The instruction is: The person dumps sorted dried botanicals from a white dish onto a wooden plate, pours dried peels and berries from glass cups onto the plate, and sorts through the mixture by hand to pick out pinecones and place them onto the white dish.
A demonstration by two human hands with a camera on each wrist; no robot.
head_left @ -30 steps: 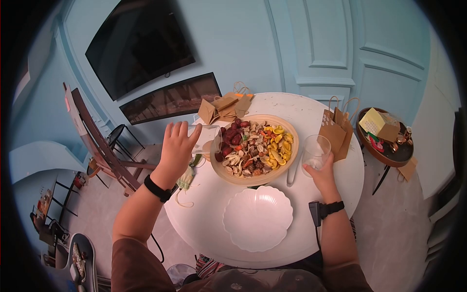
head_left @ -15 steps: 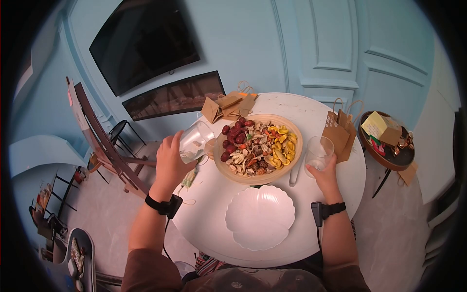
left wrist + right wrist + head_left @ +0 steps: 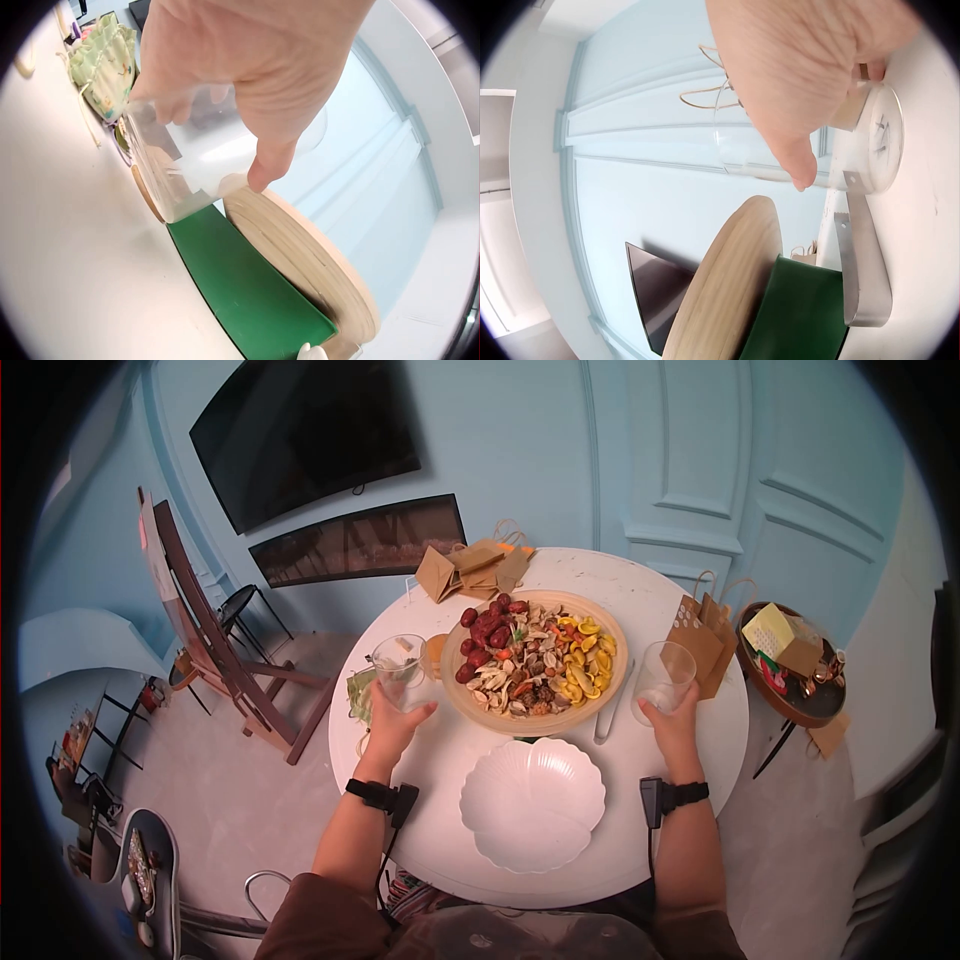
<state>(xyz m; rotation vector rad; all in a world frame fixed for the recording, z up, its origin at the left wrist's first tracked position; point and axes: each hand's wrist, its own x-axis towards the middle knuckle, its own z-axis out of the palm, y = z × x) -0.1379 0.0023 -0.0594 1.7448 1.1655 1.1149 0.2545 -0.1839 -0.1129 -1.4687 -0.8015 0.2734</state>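
Note:
My left hand grips a clear cup on the left of the white table, and the cup stands upright. In the left wrist view the cup's base is close to the tabletop, and my thumb and fingers go round its side. My right hand holds a second clear cup resting on the table at the right. Between the cups sits a round wooden tray with dark red dates, mixed dried pieces and yellow pieces. Metal tongs lie beside the right cup.
A white scalloped bowl is nearest the body. A green block supports the tray. Paper bags lie at the back; more bags stand at the right. A green drawstring pouch is beyond the left cup. A side table stands right.
My left hand has brought its cup from a tilt at the tray's left edge down to upright over the table. My right hand keeps hold of its cup in place.

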